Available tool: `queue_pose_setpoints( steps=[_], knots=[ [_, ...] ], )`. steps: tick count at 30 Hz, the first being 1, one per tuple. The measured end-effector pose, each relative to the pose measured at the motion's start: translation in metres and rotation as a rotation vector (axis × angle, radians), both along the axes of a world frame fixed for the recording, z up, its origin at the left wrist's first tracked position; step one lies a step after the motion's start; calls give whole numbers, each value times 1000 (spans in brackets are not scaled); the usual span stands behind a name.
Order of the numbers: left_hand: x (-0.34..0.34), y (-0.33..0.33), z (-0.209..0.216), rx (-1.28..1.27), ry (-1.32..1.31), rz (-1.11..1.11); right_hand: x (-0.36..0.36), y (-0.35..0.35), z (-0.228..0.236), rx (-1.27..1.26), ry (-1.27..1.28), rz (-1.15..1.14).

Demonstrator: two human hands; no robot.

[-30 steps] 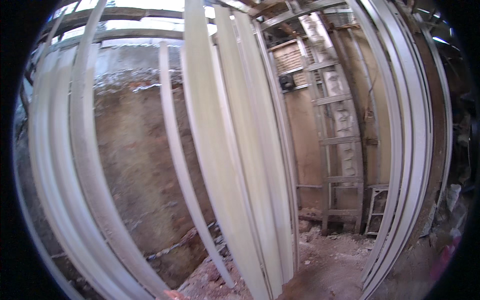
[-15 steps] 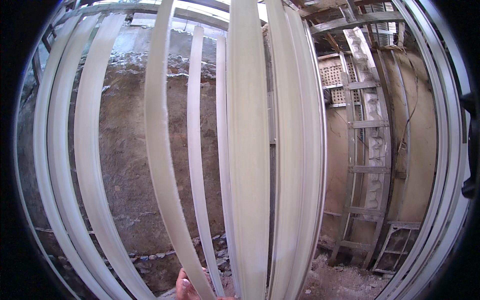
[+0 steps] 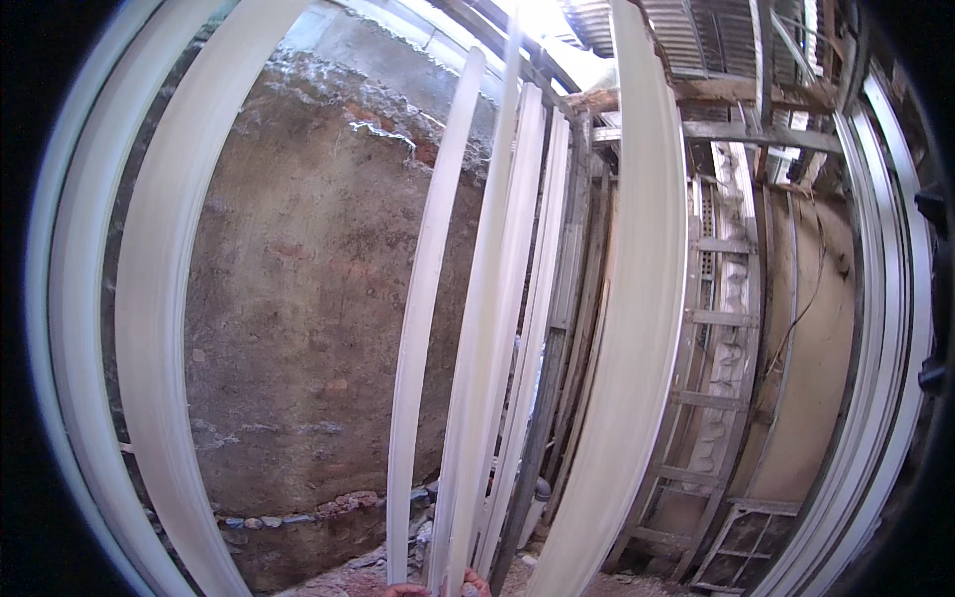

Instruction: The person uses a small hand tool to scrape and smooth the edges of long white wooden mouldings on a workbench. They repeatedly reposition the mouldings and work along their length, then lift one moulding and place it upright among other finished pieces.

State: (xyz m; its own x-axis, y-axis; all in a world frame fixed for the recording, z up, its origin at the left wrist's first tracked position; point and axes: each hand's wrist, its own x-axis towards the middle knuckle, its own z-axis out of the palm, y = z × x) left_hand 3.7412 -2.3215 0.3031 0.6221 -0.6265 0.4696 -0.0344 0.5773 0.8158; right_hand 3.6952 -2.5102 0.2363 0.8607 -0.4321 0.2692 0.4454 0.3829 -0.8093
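Long pale cream strips, like lengths of moulding, stand upright around me. My right hand shows at the bottom edge, its fingers curled round a narrow strip that rises past the top of the view. Left of that strip's foot, the fingertips of my left hand are bent against it; the rest of that hand is cut off. Just left of it stands another thin strip, apart from the held one. Several strips cluster close behind on the right.
A wide strip stands to the right, with more strips at the left and at the far right. Behind are a rough brown wall, a wooden ladder, a metal frame and rubble ground.
The view has swung, and the wide central strips now stand farther right. The held strip has moved right and now leans the other way. Both hands sit lower and farther right.
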Motion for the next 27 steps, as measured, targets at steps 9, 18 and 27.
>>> queue_pose_setpoints(
  steps=[9, 18, 27],
  knots=[
    [31, -28, -107, 272, -36, -190, 13, -6, 59, 100, -68, -231],
    [30, -64, -132, 170, -207, -69, 16, -16, 114, 144, -146, -402],
    [52, -90, -107, 62, 173, -414, 23, -14, 172, 94, -215, -559]
  ],
)
